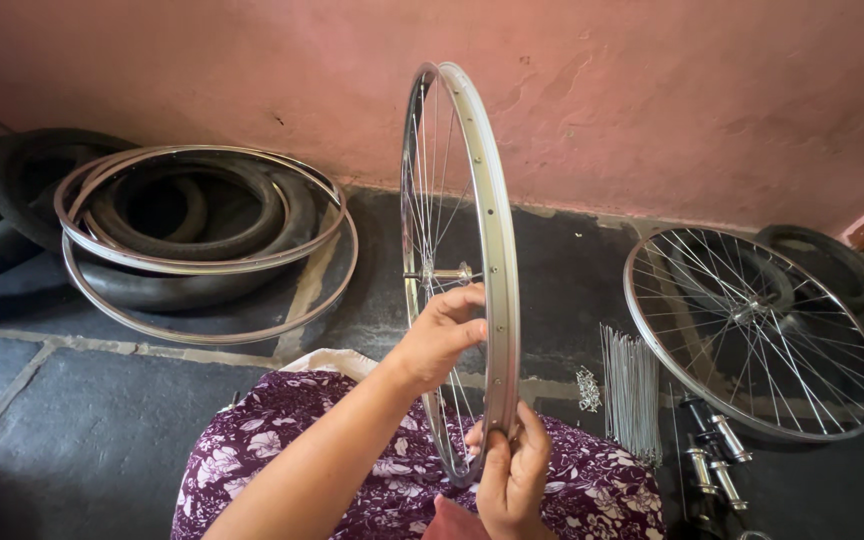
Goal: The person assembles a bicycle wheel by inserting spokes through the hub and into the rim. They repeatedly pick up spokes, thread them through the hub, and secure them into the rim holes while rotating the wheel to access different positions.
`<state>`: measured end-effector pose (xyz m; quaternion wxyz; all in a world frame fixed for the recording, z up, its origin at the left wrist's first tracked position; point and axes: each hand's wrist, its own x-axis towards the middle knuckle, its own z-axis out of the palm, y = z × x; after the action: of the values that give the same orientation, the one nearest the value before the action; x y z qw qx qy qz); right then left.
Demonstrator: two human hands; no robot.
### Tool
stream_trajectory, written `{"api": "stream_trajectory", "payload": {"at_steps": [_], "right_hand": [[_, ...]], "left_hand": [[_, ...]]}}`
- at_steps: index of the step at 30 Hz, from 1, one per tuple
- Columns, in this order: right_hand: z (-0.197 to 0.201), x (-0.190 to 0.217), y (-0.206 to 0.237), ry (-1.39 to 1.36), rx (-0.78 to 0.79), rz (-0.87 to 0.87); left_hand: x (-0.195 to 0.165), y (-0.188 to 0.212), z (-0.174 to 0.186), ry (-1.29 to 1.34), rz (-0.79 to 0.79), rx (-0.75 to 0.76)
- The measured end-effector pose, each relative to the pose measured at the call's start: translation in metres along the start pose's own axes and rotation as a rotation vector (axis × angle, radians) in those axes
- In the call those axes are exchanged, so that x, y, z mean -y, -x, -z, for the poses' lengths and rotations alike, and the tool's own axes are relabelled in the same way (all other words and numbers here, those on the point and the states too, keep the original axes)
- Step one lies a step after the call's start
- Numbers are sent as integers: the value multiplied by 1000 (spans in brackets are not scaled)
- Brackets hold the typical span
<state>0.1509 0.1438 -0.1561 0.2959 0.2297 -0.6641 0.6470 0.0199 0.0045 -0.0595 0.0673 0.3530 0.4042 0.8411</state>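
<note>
A silver bicycle wheel rim (492, 190) with thin spokes and a hub (444, 274) stands upright on my lap, edge toward me. My left hand (442, 332) reaches in from the left side among the spokes just below the hub, fingers curled on them. My right hand (514, 474) pinches the rim's lower edge between thumb and fingers. My lap is covered by purple flowered cloth (282, 430).
Bare silver rims (202, 265) lie stacked on black tyres (192, 205) at the left by the pink wall. A finished spoked wheel (752, 330) lies flat at the right. A bundle of loose spokes (632, 385), small nipples (588, 388) and hubs (712, 460) lie on the dark stone floor.
</note>
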Motion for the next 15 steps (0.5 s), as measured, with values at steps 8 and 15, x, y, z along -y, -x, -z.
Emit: {"api": "stream_trajectory", "payload": {"at_steps": [8,15], "right_hand": [[0,-5,4,-15,16,4],[-2,-3,5,1,13,-1]], "left_hand": [[1,6,-6,-103,72,-59],[-3,1,3,51,180,50]]}}
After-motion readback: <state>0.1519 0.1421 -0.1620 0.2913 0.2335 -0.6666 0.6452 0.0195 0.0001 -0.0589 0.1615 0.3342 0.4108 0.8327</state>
